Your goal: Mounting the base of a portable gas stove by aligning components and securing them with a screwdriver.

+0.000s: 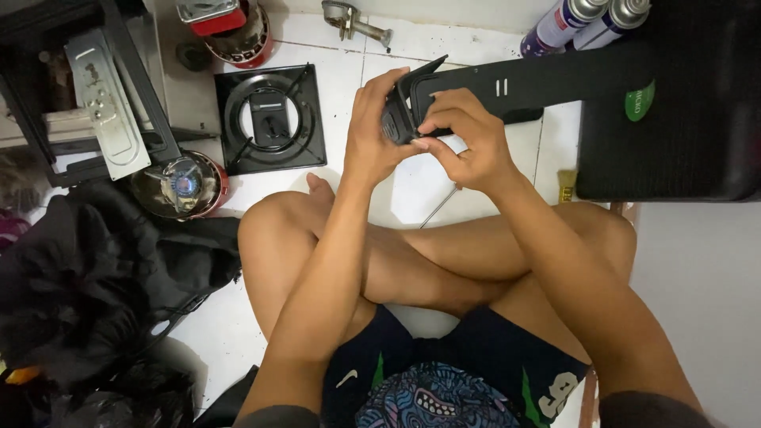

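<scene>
Black plastic panel (507, 87) in both hands

The left hand (372, 131) covers the near end of the black plastic part (507, 89), so how its fingers sit there cannot be told. At the upper right, two spray cans (583, 20) are cut off by the top edge. The black case (697, 103) runs past the right edge. A thin metal rod (437, 208) vanishes behind the knee.
</scene>
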